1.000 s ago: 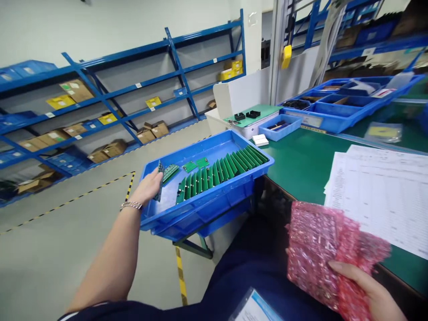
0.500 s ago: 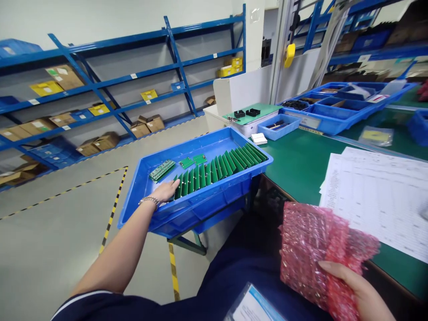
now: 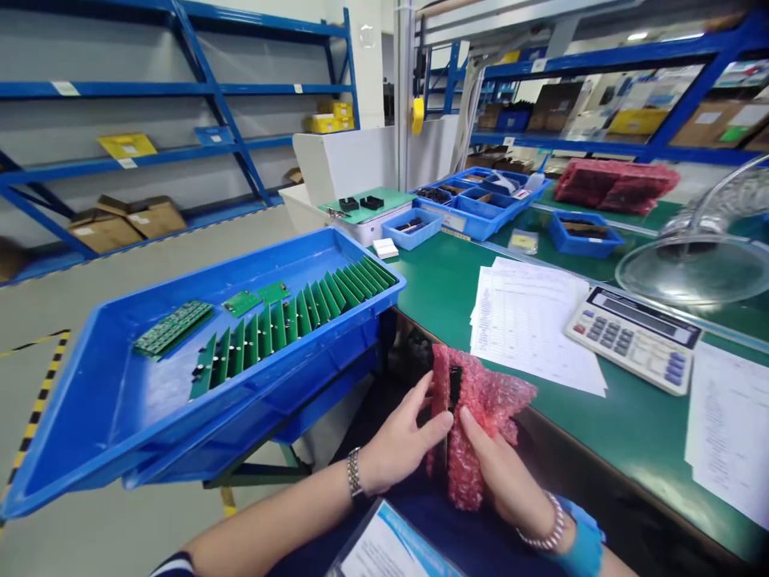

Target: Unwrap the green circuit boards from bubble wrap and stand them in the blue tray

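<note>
My left hand [image 3: 400, 445] and my right hand [image 3: 496, 473] both grip a pink bubble bag [image 3: 474, 449] in front of me, pinching it from either side. A dark, narrow item [image 3: 455, 387] shows in the bag's opening, mostly hidden, so I cannot tell what it is. To my left stands a blue plastic tray [image 3: 252, 401]. Several green circuit boards [image 3: 294, 316] stand leaning in a row inside it. Beyond them lie a long green board [image 3: 173, 327] and two small green boards [image 3: 241, 303].
A calculator [image 3: 634, 336] and paper sheets [image 3: 529, 324] lie on the green workbench [image 3: 438, 288]. Farther back are a blue compartment tray [image 3: 474, 204], a pile of pink bags [image 3: 616, 186], and a clear plastic dome [image 3: 694, 268]. Blue shelves [image 3: 180, 104] hold boxes.
My left hand has left the tray and joined my right hand on the pink bag. The view has swung right, bringing the calculator and the pile of pink bags into sight.
</note>
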Demonstrator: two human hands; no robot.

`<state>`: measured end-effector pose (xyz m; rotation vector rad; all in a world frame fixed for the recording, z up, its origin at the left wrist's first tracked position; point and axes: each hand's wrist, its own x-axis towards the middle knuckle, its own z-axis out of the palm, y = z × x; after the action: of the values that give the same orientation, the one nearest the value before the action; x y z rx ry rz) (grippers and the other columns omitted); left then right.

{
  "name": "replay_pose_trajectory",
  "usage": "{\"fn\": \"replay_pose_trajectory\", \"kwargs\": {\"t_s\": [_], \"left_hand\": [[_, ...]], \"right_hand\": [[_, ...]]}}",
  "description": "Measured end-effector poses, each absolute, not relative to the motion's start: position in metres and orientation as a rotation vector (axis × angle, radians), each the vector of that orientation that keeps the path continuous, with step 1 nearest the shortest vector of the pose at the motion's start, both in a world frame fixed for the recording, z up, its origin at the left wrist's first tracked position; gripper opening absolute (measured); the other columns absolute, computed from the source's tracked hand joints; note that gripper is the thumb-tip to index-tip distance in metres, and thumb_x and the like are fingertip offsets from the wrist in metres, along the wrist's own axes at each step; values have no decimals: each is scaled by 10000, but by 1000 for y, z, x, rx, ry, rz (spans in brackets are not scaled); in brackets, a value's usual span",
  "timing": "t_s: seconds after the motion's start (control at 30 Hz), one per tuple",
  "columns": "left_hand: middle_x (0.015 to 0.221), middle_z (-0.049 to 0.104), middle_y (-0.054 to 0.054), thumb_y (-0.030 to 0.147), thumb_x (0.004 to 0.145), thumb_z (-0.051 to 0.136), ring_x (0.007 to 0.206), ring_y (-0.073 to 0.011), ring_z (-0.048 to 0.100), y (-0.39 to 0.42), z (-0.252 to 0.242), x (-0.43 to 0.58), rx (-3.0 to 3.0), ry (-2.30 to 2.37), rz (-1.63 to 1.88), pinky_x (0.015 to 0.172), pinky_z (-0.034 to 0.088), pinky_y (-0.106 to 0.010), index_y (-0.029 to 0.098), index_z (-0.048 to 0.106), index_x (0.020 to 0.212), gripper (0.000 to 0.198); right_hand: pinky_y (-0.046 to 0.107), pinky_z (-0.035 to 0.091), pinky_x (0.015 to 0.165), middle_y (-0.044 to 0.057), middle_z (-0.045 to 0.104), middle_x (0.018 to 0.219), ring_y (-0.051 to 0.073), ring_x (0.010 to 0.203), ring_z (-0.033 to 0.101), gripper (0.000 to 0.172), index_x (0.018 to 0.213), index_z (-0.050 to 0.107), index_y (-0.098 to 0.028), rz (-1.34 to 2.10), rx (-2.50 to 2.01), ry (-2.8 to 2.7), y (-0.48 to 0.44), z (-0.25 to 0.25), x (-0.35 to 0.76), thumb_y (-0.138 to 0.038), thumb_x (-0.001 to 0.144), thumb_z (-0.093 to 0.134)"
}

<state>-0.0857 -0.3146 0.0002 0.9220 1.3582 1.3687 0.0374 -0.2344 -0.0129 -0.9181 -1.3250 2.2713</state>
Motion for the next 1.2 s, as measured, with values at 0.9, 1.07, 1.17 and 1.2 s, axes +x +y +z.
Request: {"fn": "replay_pose_trajectory", "kwargs": {"t_s": [0.9,1.07,1.17,1.2], "left_hand": [[1233,529,-97,20,753,439,1125,-247,498,-320,-12,-117,554,975,1620,977,369,-434,179,449,1241,514],[1239,533,-93,119,814,452,1117,-246,511,-317,-7,-121,368,847,1678,988,354,-454,194,426,1262,456],[1313,474,-95,258,819,548,1181,-256,460,-314,-13,-111,395,846,1707,1012,328,-440,233,379,1304,514],[1326,462,-89,274,784,605,1201,-255,440,-314,-15,-106,412,855,1691,1019,321,-421,244,372,1311,577]], "right_hand": [[427,445,926,68,666,1030,264,981,607,357,1044,639,-184,2513,-869,-887,-208,-2,54,-241,696,695],[395,489,878,57,684,984,255,957,623,291,994,668,-213,2632,-812,-724,-203,-5,61,-192,704,666],[417,486,875,74,679,996,269,960,620,294,998,669,-200,2672,-729,-756,-209,-5,61,-198,704,658],[425,481,878,79,675,1010,274,965,618,302,1004,666,-197,2671,-692,-780,-212,-4,61,-202,702,659]]}}
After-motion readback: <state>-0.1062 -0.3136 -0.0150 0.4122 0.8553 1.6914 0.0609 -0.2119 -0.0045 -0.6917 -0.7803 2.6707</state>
